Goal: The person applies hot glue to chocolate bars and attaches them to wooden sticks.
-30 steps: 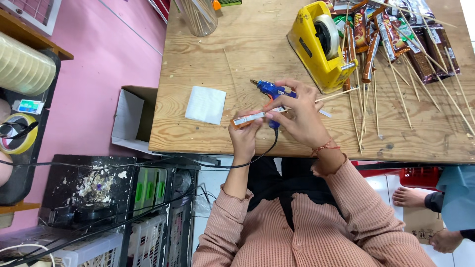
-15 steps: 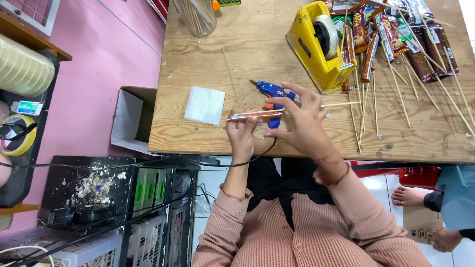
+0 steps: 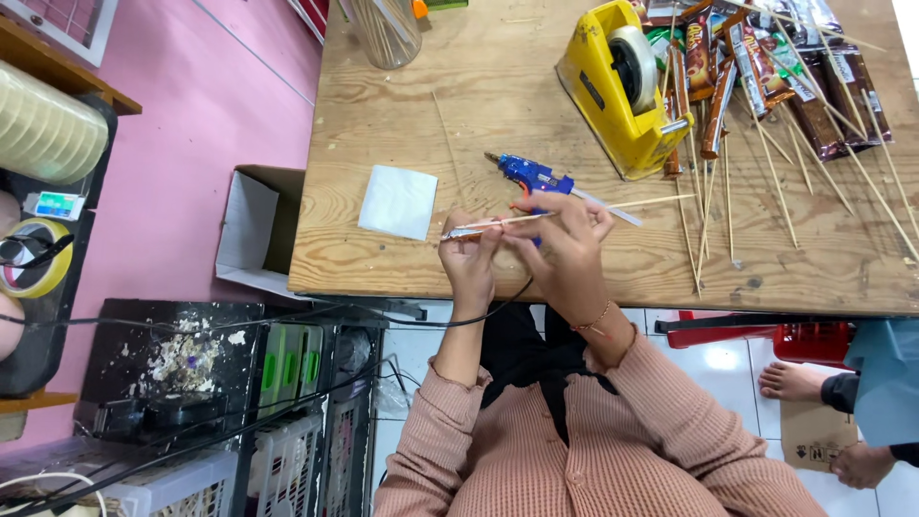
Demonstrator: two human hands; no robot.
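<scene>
My left hand (image 3: 469, 260) pinches the end of a thin wooden skewer (image 3: 651, 202) with a small wrapped sachet along it, held level above the wooden table (image 3: 479, 96). My right hand (image 3: 565, 244) grips the same skewer and sachet just to the right, fingers curled over it. A blue glue gun (image 3: 531, 175) lies on the table right behind my right hand, its black cord running off the front edge. A white paper square (image 3: 397, 201) lies left of my hands.
A yellow tape dispenser (image 3: 622, 91) stands behind the glue gun. Several skewers with brown sachets (image 3: 766, 77) fan out at the back right. A clear cup (image 3: 388, 29) stands at the back. An open cardboard box (image 3: 254, 230) sits left of the table. Another person's feet (image 3: 795, 378) show at right.
Both hands have kept hold of the skewer and shifted slightly along it; the glue gun now lies free on the table behind my right hand.
</scene>
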